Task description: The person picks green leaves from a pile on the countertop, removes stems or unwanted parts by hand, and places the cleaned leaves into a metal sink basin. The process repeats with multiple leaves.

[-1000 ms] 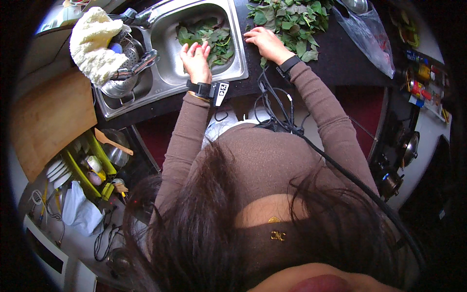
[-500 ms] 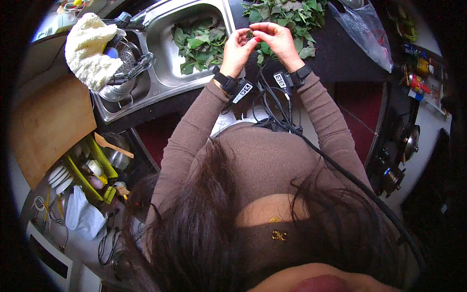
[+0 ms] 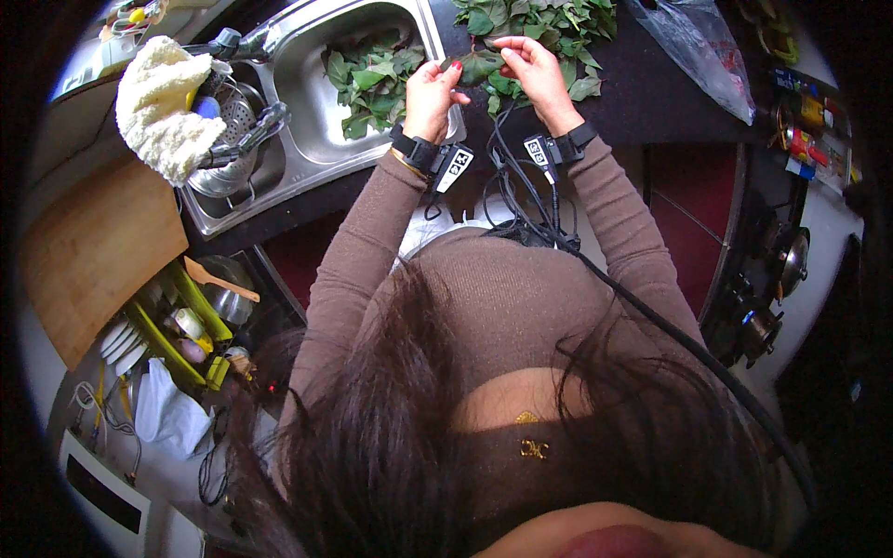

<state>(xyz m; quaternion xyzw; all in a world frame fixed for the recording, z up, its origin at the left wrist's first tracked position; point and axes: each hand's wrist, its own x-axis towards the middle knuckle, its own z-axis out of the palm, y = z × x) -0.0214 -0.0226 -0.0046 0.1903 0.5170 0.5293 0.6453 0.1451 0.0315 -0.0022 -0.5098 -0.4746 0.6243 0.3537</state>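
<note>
My left hand (image 3: 431, 104) is near the sink's right rim, its fingers bent at the edge of a dark green leaf (image 3: 476, 68), which it appears to grip. To its right my right hand (image 3: 539, 82) is closed in a pinch on a thin stem (image 3: 491, 44) by the same leaf; how stem and leaf join is hard to make out. Behind and beside my right hand a pile of green leaves (image 3: 558, 28) spreads over the dark counter (image 3: 651, 112). More picked leaves (image 3: 377, 79) lie in the metal sink (image 3: 302, 102). Both wrists wear black bands.
A clear plastic bag (image 3: 702, 56) lies right of the pile. On the left are a cream towel (image 3: 158, 102) by the tap, a colander (image 3: 237, 116), a wooden board (image 3: 102, 251) and a green rack (image 3: 167, 325). Black cables (image 3: 507, 177) hang between my forearms.
My hands, fingertips together earlier, have moved apart. The left has shifted left and slightly down; a leaf now shows between the two. The right stays almost in place.
</note>
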